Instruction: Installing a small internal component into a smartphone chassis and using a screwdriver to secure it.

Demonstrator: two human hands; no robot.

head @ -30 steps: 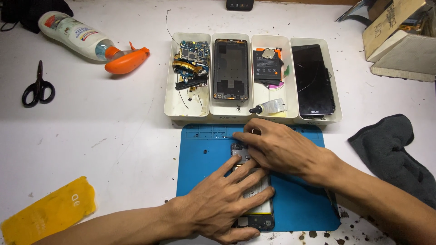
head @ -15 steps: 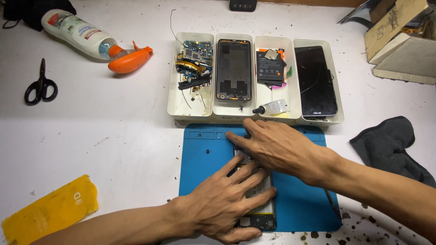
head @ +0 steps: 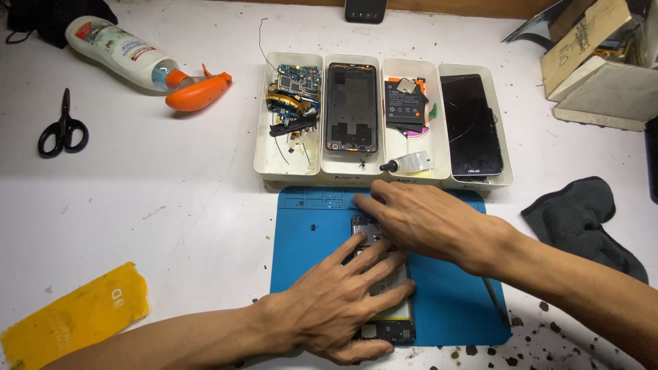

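Head view shows little change from a second ago: both hands stay on the opened phone [head: 384,288] lying on the blue mat [head: 308,240]. Left hand [head: 343,301] presses flat with spread fingers; right hand [head: 428,219] lies flat, fingertips at its top.

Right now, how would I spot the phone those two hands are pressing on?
Find the blue mat at the near edge of the white table, just below the row of four white trays. The opened phone lies on it lengthwise under both hands, the only phone outside a tray.
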